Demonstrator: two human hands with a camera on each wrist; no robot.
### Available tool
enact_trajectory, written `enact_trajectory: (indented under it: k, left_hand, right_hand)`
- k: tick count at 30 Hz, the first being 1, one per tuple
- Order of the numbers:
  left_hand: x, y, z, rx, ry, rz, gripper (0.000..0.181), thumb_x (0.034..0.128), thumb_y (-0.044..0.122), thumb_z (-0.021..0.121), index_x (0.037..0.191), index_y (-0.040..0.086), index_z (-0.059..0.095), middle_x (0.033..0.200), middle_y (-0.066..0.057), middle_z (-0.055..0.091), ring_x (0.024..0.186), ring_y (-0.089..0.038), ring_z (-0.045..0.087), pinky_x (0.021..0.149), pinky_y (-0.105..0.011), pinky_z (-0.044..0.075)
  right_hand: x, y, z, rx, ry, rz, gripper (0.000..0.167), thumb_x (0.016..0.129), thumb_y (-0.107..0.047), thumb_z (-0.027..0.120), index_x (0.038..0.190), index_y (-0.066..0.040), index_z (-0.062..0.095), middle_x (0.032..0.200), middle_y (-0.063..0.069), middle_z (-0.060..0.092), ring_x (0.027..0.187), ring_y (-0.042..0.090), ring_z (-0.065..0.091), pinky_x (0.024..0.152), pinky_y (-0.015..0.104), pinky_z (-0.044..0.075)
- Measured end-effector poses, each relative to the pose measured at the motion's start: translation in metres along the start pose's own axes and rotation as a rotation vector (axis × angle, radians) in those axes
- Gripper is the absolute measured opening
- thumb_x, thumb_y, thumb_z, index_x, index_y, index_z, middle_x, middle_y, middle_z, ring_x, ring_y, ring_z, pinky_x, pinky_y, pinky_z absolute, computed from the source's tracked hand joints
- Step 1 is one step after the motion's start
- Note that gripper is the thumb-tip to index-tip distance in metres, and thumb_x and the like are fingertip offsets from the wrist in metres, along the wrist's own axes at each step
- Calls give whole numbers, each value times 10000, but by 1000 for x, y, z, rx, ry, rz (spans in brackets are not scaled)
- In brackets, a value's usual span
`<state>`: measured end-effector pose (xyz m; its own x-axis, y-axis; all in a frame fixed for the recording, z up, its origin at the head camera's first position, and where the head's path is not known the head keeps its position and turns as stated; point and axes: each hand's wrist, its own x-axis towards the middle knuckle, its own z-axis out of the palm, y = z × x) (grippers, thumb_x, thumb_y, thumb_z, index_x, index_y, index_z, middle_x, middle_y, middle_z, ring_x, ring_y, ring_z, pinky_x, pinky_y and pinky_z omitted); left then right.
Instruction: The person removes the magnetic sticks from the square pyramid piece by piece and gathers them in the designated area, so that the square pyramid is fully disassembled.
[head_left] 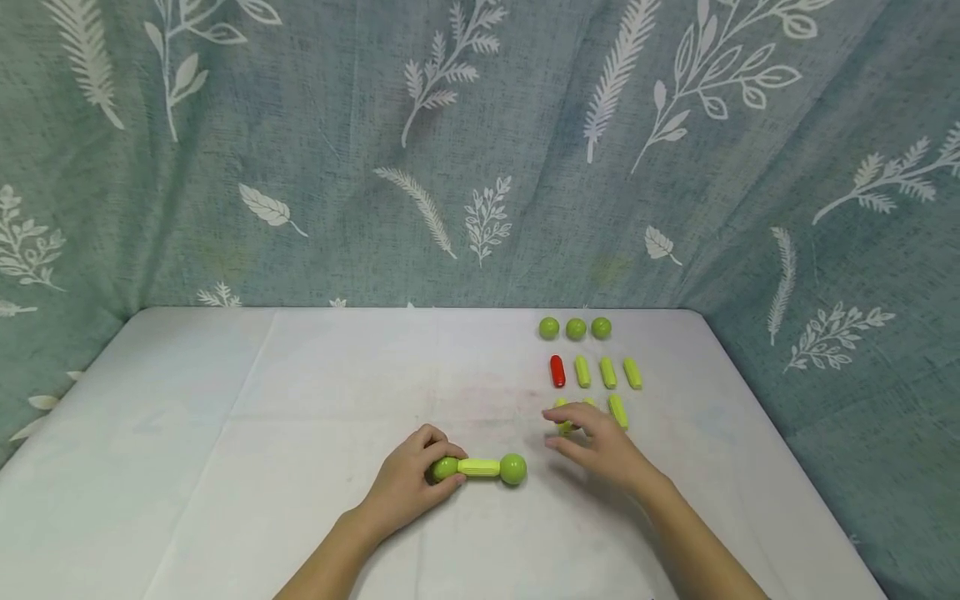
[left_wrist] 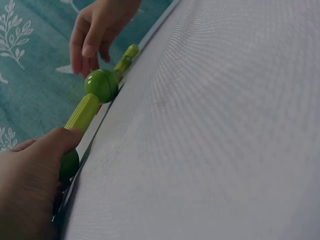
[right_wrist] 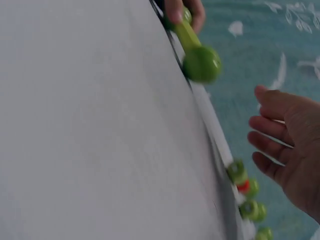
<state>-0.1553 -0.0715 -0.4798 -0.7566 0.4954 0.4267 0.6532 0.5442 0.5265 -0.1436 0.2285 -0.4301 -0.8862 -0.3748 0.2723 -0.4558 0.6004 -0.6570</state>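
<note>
A yellow-green ridged stick (head_left: 478, 468) joins two green balls in a dumbbell shape on the table. My left hand (head_left: 411, 477) holds its left ball (head_left: 445, 469), with thumb and fingers curled around that end. The right ball (head_left: 513, 469) is uncovered; the left wrist view also shows this ball (left_wrist: 101, 85) beyond the stick. My right hand (head_left: 600, 446) is to the right, apart from the dumbbell, fingers slightly bent and holding nothing. It partly hides some loose yellow-green sticks (head_left: 617, 412) behind it. In the right wrist view the right hand (right_wrist: 292, 145) has its fingers spread.
Three green balls (head_left: 576, 329) stand in a row near the table's back edge. In front of them lie a red stick (head_left: 557, 372) and three yellow-green sticks (head_left: 607, 372). A leaf-patterned green curtain (head_left: 337, 167) hangs behind the white table (head_left: 300, 392).
</note>
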Motion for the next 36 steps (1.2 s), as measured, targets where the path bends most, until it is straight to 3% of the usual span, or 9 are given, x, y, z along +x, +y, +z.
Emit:
enact_trajectory:
  k: [5,9,14,23,28,36]
  left_hand:
    - [2,1,-1,5,-7,11,215,784,265,769,967,223,665,959,98,491,768,-11,411,634,-177,407]
    - [3,3,-2,-12,-6,21,207,791,258,762,965,210,661,954,96,489,757,-6,404,621,-167,407]
    - [2,3,-2,-9,0,37,195,800,261,756,958,205,657,946,90,491,754,-6,399,623,-164,405]
    - [2,1,-1,29,-7,43,196,799,275,754,958,215,656,939,88,495,745,-6,392,624,-175,380]
    - [1,1,-2,9,-8,11,191,799,263,756,957,225,655,937,107,482,744,-7,391,622,-169,387]
    - [-1,1,0,-21,-16,-31,193,802,248,748,968,221,653,935,115,469,743,-10,391,616,-170,394]
  right_hand:
    - [8,-17,24,64,-218,-3,420,876,-305,674,1227,-83,606,1118,0,644,889,112,575,791,260,511]
    - [14,-25,41,-53,-279,22,365,871,-387,665,1155,-160,636,1031,-100,591,792,36,493,698,185,450]
    - [17,-29,51,-181,-267,12,179,884,-313,643,1010,-186,646,973,-100,539,746,28,471,661,170,427]
    - [20,-28,51,-153,-290,-1,129,847,-204,619,964,-171,663,949,-95,535,736,39,459,612,160,394]
    - [20,-26,47,-82,-292,34,108,879,-233,629,974,-185,648,965,-98,546,780,48,475,654,179,422]
    - [29,-11,24,103,-220,61,313,866,-271,695,1114,-94,626,975,-36,597,773,84,495,663,210,459]
